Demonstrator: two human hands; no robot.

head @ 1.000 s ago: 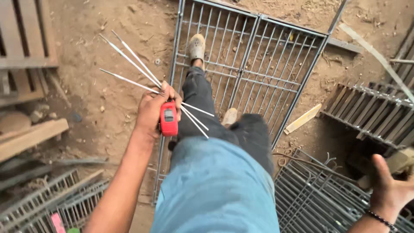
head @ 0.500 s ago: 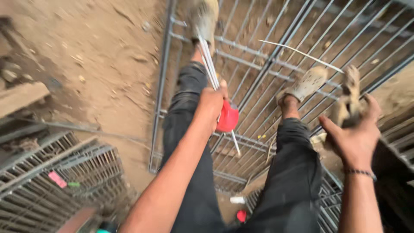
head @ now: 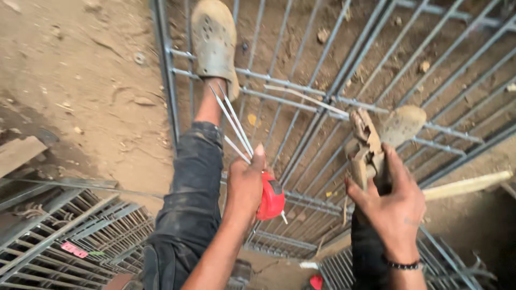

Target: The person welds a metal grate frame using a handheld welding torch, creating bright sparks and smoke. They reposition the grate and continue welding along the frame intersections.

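Left hand (head: 244, 185): closed around red tape measure (head: 271, 196) plus bundle of thin rods (head: 234, 121), above near edge of metal grate (head: 322, 102); combined grip likely frees other hand. Right hand (head: 389, 207): closed on worn electrode holder (head: 365, 147), over same grate.

outdoor dirt floor (head: 80, 80) w/ pebbles, daylight. grey metal grate (head: 333, 96) flat on ground, more grates (head: 64, 236) stacked bottom left, wood plank (head: 19, 153) at left.

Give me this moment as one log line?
left hand: holds red tape measure, thin rods | right hand: grips worn tool | underfoot: metal grille
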